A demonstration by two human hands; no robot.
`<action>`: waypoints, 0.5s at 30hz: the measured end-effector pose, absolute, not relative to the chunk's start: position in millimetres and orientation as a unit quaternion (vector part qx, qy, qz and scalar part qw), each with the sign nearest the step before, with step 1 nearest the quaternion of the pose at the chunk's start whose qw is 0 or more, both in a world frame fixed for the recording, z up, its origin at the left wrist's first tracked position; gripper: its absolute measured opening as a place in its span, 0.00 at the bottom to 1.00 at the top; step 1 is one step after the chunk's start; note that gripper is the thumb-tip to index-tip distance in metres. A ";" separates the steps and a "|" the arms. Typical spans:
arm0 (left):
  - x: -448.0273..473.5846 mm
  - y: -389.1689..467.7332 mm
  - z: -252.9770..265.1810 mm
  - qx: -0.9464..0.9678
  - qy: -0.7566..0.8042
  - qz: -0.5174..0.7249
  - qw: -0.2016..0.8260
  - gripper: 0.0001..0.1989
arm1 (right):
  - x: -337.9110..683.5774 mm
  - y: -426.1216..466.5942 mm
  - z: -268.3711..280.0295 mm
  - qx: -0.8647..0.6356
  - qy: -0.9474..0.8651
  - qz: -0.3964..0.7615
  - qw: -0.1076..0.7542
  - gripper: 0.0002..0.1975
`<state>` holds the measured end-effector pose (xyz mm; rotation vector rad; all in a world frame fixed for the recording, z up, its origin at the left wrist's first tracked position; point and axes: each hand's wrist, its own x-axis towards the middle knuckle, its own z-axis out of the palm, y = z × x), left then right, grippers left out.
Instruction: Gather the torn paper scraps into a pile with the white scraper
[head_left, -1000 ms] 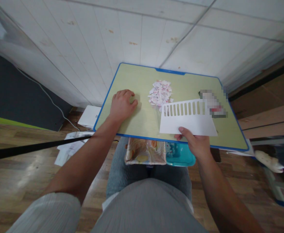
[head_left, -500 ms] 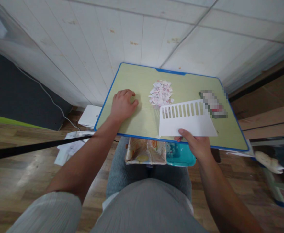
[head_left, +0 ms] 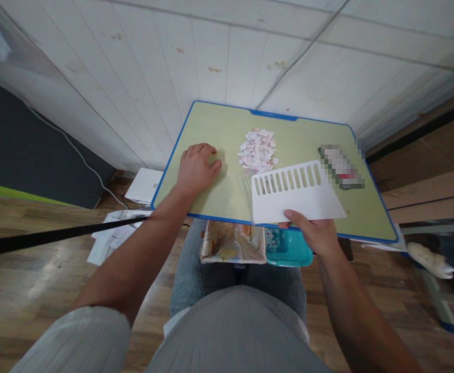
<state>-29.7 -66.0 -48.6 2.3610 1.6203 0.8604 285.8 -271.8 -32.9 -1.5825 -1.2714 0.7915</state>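
Right hand (head_left: 316,233): thumb over, fingers under, pinching white slotted card (head_left: 296,204) by its 6 o'clock edge, likely to leave slots clear at 12. Left hand (head_left: 196,165): loosely curled, nothing seen in it, at tabletop's (head_left: 215,119) 9 o'clock, maybe steadying it. Paper scraps (head_left: 258,149) heaped at card's 10:30.

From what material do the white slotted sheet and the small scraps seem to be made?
White slotted sheet: probably smooth plastic, perhaps card; it looks flat, with clean, rounded slots.
Small scraps: likely matte paper; they look thin and ragged, with pinkish tints.
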 end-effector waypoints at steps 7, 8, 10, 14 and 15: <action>-29.1 -66.1 -48.2 0.784 0.545 0.288 0.073 0.14 | 284.7 -270.0 -31.4 -0.635 -0.490 0.378 0.463 0.20; -29.0 -66.0 -48.2 0.785 0.544 0.288 0.072 0.14 | 284.9 -269.6 -30.7 -0.632 -0.490 0.384 0.462 0.20; -29.0 -65.8 -48.4 0.785 0.544 0.288 0.072 0.14 | 285.3 -269.2 -29.1 -0.628 -0.492 0.392 0.458 0.21; -28.7 -66.2 -48.1 0.785 0.544 0.288 0.074 0.14 | 282.5 -267.7 -25.6 -0.636 -0.486 0.377 0.466 0.20; -28.6 -66.6 -47.8 0.785 0.544 0.287 0.073 0.14 | 281.4 -266.7 -25.3 -0.638 -0.479 0.367 0.478 0.20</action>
